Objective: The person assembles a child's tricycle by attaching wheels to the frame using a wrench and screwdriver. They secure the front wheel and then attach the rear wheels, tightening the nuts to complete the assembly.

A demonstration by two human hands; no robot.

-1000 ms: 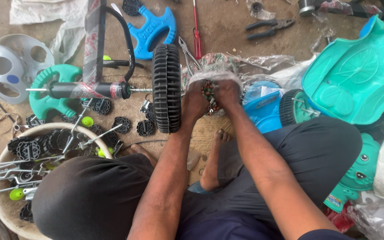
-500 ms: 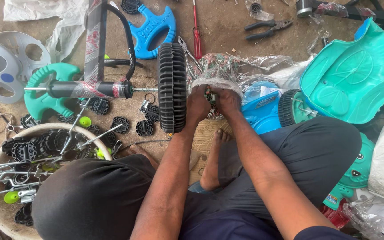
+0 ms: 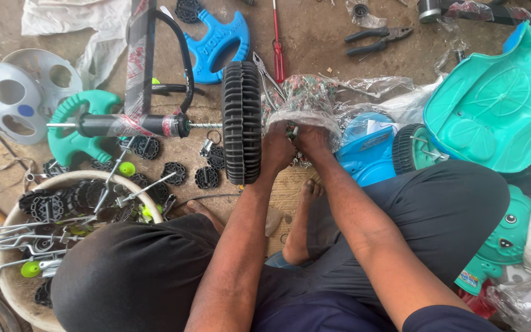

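A black ribbed plastic wheel [image 3: 242,123] stands on edge on a metal axle [image 3: 205,125] that runs left into a black wrapped tube [image 3: 118,125]. My left hand [image 3: 276,149] presses against the wheel's right side. My right hand [image 3: 312,140] is beside it, fingers curled at the mouth of a clear plastic bag [image 3: 299,98] of small parts. Both hands meet at the wheel's hub, and what the fingers pinch there is hidden.
Teal seat shell [image 3: 493,104] at right, blue part [image 3: 367,154] and a second wheel [image 3: 410,147] beside it. Pliers [image 3: 379,40], red screwdriver [image 3: 278,49] and blue fork piece [image 3: 219,43] lie ahead. A basin [image 3: 7,283] of rods and black caps sits at left. My bare foot [image 3: 299,221] rests below.
The wheel and my hands have stayed together at the hub; my fingers shifted slightly at the bag's mouth. The view has moved a little.
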